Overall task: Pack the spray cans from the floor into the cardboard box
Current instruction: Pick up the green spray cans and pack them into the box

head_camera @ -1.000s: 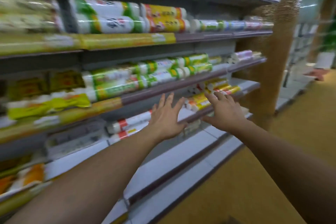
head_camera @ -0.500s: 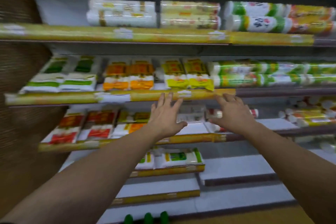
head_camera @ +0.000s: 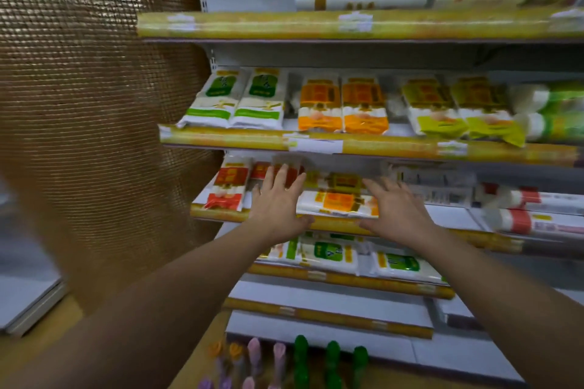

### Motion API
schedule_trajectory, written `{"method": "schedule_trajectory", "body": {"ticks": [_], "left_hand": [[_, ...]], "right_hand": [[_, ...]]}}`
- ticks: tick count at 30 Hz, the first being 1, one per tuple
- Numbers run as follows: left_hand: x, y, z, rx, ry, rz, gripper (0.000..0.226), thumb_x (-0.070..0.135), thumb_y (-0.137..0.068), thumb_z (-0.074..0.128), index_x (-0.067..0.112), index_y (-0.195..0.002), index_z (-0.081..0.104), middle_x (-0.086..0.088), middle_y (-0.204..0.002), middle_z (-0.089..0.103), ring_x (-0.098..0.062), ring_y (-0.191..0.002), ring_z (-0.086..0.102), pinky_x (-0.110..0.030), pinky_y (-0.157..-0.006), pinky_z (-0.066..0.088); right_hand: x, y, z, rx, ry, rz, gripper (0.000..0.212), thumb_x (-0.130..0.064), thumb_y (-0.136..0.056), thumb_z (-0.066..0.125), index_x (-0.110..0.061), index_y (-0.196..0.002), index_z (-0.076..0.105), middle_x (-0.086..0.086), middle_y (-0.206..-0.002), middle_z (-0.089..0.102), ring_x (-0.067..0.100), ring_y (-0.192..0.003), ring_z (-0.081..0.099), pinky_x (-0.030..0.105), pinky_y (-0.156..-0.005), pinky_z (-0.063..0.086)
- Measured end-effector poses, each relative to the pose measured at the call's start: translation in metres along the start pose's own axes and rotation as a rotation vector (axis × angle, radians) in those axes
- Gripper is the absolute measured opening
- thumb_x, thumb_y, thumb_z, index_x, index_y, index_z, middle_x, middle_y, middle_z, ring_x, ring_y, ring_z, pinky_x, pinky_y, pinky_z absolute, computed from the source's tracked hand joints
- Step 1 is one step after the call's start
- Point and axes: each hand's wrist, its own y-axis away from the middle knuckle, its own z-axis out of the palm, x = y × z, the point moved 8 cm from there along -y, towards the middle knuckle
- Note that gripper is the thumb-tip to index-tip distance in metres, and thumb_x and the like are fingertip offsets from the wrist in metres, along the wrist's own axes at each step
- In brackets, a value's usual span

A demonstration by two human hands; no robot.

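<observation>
A big shelf rack with yellow edges fills most of the view. A wide brown woven pillar stands at the left side of the shelf rack. Flat packets with green, orange and yellow labels lie in rows on the shelf rack. The left hand is held up in front of the third shelf down. Its fingers are straight and spread apart, and it holds nothing. The right hand is near it, in front of the same shelf, fingers also straight and spread, holding nothing. An orange packet on that shelf shows between the two hands. I cannot tell if the hands touch the shelf rack or only float in front of it. The spray cans stand on the floor at the foot of the shelf rack, well below both hands. Three have green tops. Left of those are pink tops and orange tops.
</observation>
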Motion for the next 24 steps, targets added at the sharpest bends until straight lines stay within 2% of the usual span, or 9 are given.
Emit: {"method": "schedule_trajectory", "body": {"ticks": [3, 8, 13, 18, 24], "left_hand": [[-0.023, 0.002, 0.015, -0.019, 0.004, -0.034, 0.092, 0.067, -0.090, 0.056, 0.033, -0.161, 0.008, -0.006, -0.170, -0.007, -0.035, -0.155, -0.011, -0.062, -0.121, 0.012], [-0.050, -0.006, 0.043, -0.018, 0.010, -0.090, 0.090, 0.069, -0.091, 0.052, 0.034, -0.161, 0.008, -0.006, -0.170, -0.006, -0.036, -0.155, -0.009, -0.063, -0.121, 0.013], [-0.060, -0.012, 0.099, -0.105, 0.010, -0.159, 0.092, 0.067, -0.092, 0.054, 0.031, -0.161, 0.005, -0.009, -0.169, -0.009, -0.038, -0.154, -0.010, -0.064, -0.120, 0.016], [-0.056, -0.004, 0.187, -0.220, 0.027, -0.234, 0.093, 0.066, -0.090, 0.058, 0.031, -0.161, 0.009, -0.011, -0.169, -0.005, -0.038, -0.155, -0.004, -0.062, -0.118, 0.020], [-0.037, 0.053, 0.337, -0.436, 0.097, -0.282, 0.089, 0.062, -0.092, 0.057, 0.030, -0.161, 0.012, -0.009, -0.169, -0.005, -0.036, -0.155, -0.005, -0.060, -0.118, 0.020]], "right_hand": [[-0.013, -0.015, 0.025, -0.042, -0.005, -0.022, 0.089, -0.064, -0.083, 0.067, -0.032, -0.155, 0.026, 0.008, -0.157, 0.030, 0.035, -0.145, 0.027, 0.053, -0.110, 0.039], [-0.026, -0.042, 0.063, -0.107, -0.022, -0.064, 0.086, -0.064, -0.086, 0.064, -0.032, -0.156, 0.025, 0.008, -0.158, 0.030, 0.035, -0.141, 0.034, 0.047, -0.108, 0.040], [-0.031, -0.053, 0.126, -0.190, -0.086, -0.126, 0.085, -0.060, -0.088, 0.064, -0.029, -0.157, 0.026, 0.008, -0.161, 0.027, 0.034, -0.142, 0.034, 0.045, -0.108, 0.043], [-0.021, -0.049, 0.221, -0.336, -0.114, -0.183, 0.079, -0.060, -0.091, 0.062, -0.026, -0.155, 0.030, 0.011, -0.158, 0.030, 0.037, -0.138, 0.038, 0.047, -0.104, 0.044], [-0.004, -0.005, 0.361, -0.541, -0.154, -0.185, 0.078, -0.054, -0.089, 0.067, -0.023, -0.153, 0.033, 0.012, -0.154, 0.034, 0.038, -0.135, 0.040, 0.046, -0.103, 0.045]]}}
